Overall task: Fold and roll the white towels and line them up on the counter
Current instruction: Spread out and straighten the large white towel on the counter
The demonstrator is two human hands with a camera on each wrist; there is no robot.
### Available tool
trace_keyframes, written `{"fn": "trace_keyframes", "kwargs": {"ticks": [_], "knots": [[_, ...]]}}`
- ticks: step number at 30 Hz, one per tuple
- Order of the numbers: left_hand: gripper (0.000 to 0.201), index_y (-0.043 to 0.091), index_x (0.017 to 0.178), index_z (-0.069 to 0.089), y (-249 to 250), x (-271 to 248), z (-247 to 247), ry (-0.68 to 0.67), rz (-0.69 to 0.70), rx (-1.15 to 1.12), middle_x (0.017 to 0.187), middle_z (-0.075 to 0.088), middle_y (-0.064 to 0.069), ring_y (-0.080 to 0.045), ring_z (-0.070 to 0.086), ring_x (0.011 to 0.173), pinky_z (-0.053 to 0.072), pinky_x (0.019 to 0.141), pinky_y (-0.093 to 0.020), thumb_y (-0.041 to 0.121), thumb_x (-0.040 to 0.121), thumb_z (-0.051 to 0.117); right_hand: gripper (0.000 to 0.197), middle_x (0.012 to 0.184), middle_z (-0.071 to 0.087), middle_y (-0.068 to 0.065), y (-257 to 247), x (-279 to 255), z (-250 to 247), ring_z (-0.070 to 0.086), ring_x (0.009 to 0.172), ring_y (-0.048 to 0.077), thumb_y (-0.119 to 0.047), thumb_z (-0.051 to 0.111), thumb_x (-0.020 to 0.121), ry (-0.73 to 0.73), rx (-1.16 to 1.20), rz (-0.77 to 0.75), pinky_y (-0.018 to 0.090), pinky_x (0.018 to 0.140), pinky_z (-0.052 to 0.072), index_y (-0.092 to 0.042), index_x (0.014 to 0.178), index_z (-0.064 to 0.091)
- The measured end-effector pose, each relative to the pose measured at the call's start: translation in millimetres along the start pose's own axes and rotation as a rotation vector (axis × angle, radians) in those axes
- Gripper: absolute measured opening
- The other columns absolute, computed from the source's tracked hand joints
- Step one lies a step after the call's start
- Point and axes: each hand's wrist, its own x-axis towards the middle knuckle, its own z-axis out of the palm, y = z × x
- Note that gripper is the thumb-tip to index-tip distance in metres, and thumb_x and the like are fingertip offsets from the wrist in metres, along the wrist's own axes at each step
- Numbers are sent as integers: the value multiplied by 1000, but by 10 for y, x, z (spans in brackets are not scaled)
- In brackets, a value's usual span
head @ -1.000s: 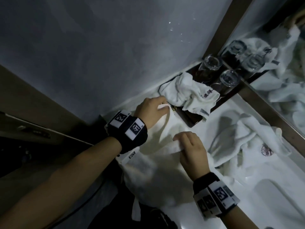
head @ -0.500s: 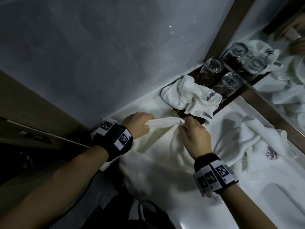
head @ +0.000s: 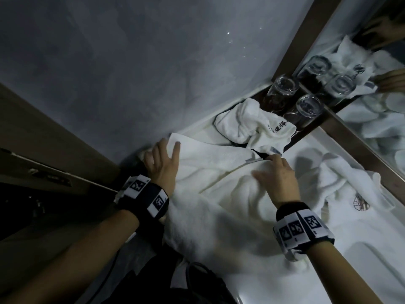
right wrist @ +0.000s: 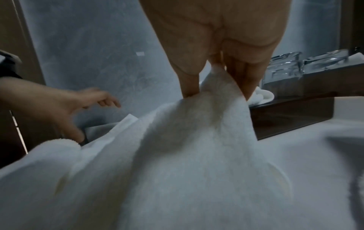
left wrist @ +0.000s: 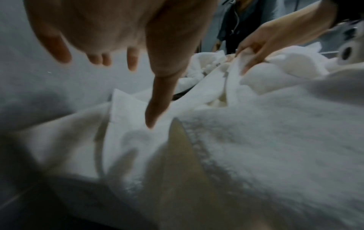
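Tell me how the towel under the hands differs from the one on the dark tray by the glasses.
The towel under the hands is spread wide over the counter, its near end hanging off; the tray towel sits bunched in a small heap. The left hand rests open on the spread one and the right hand pinches a fold of it; nothing touches the tray towel. The tray towel shows dark lettering; the spread one shows none. Both are white terry.

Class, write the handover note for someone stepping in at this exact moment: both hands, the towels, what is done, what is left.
Left hand: open, fingers spread, thumb touching the far-left corner of the big towel.
Right hand: pinching a fold of that towel near its right edge.
The big towel lies spread and rumpled on the counter, front edge hanging off.
Crumpled towel sits on the dark tray by the glasses; another towel is bunched to the right.
Done: no towel rolled or lined up.
Left: fold, roll and line up all three.
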Motion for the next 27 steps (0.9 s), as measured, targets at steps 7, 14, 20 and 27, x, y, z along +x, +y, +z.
{"fn": "trace_keyframes", "kwargs": {"ticks": [7,14,20,27], "knots": [[40,13,124,47,312,-217,211,-336,244,-480,134,38,-6,-24,35,125,26,103,-32,5,85,51,26,50,40,-9,-18,-203,-100,48,47,2,-20,70,81,88,274,-153,11,47,32,-13,83,45],[9,3,96,46,630,-302,225,-448,219,-874,79,57,-13,-28,57,77,46,70,-28,1,89,50,28,53,47,-12,-143,-490,8,50,55,-5,-23,75,76,-339,344,-308,7,53,35,-21,79,47],[54,18,121,52,750,-248,145,-387,370,-817,123,33,-8,-22,35,115,39,100,-30,16,73,75,23,61,55,-9,-8,-442,-46,46,59,-1,-19,77,71,-333,613,-181,9,59,35,-33,73,59],[45,13,129,51,741,-238,118,-405,386,-960,102,56,7,0,51,93,37,76,4,12,85,63,54,58,58,5,95,-218,-168,53,56,16,-54,48,87,-72,511,105,30,61,45,-6,65,59]]}}
